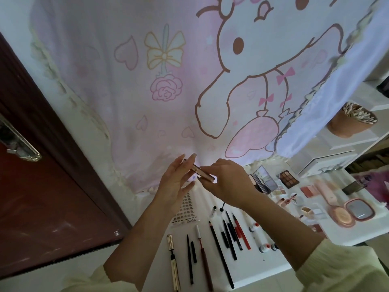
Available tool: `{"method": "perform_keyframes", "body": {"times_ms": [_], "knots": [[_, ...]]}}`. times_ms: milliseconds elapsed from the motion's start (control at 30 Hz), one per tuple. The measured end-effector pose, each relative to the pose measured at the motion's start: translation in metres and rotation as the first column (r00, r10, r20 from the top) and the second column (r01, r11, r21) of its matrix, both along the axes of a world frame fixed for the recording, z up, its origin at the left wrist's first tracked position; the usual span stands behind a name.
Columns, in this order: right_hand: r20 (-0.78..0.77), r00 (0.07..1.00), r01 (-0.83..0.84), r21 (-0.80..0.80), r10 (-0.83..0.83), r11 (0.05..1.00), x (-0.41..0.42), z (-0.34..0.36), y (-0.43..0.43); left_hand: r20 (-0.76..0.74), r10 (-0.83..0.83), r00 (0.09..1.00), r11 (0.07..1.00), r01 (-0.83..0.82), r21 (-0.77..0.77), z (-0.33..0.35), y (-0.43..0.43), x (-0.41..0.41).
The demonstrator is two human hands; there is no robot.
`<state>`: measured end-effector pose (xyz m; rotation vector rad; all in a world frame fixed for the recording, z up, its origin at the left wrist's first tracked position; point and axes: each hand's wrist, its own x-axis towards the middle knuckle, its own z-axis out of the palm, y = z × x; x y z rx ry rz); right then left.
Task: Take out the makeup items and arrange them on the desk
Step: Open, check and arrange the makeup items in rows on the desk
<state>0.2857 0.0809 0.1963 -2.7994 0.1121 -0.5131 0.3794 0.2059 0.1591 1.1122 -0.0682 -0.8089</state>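
Both hands are raised above the white desk [259,264], holding a slim gold and brown makeup tube [202,173] between them. My left hand [174,182] has straight fingers laid along the tube's upper end. My right hand [229,180] pinches the lower end with curled fingers. Below them several pencils and liners [221,245] lie in a row on the desk, beside a gold mascara tube [172,260] and a sheet of nail tips [186,209].
Eyeshadow palettes [265,180], a pink compact mirror [361,210], a pink brush [330,199] and small bottles [266,247] lie at right. A cup of cotton swabs [351,121] stands on a shelf. A cartoon curtain [168,81] hangs behind; a dark red door [42,197] is at left.
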Motion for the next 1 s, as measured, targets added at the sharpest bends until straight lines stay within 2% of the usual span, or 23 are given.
{"method": "perform_keyframes", "body": {"times_ms": [67, 167, 267, 433, 567, 733, 1000], "knots": [[0.119, 0.993, 0.026, -0.058, -0.019, 0.998, 0.002, -0.007, -0.003, -0.027, -0.021, 0.999, 1.000, 0.021, -0.008, 0.003, 0.000, -0.001], [0.177, 0.983, 0.041, 0.073, -0.053, 0.997, 0.001, -0.008, -0.007, -0.170, -0.124, 0.978, 0.992, 0.118, -0.043, 0.008, 0.004, 0.003], [0.138, 0.990, -0.011, 0.161, -0.011, 0.987, -0.002, -0.006, -0.007, -0.279, -0.200, 0.939, 0.979, 0.181, -0.092, 0.010, 0.003, 0.003], [0.039, 0.999, -0.031, 0.227, 0.022, 0.973, -0.003, -0.001, -0.011, -0.372, -0.199, 0.907, 0.964, 0.114, -0.238, 0.012, 0.000, -0.001], [-0.099, 0.992, -0.050, 0.295, 0.083, 0.954, -0.009, 0.008, -0.015, -0.319, -0.182, 0.930, 0.970, 0.116, -0.214, 0.010, -0.002, 0.000], [-0.107, 0.994, 0.025, 0.429, 0.024, 0.903, -0.011, 0.019, -0.017, -0.290, -0.183, 0.939, 0.977, 0.140, -0.163, 0.009, -0.001, 0.002], [-0.096, 0.989, -0.059, 0.427, 0.110, 0.902, -0.005, 0.029, -0.014, -0.249, -0.177, 0.952, 0.981, 0.149, -0.128, 0.007, -0.001, 0.003]]}}
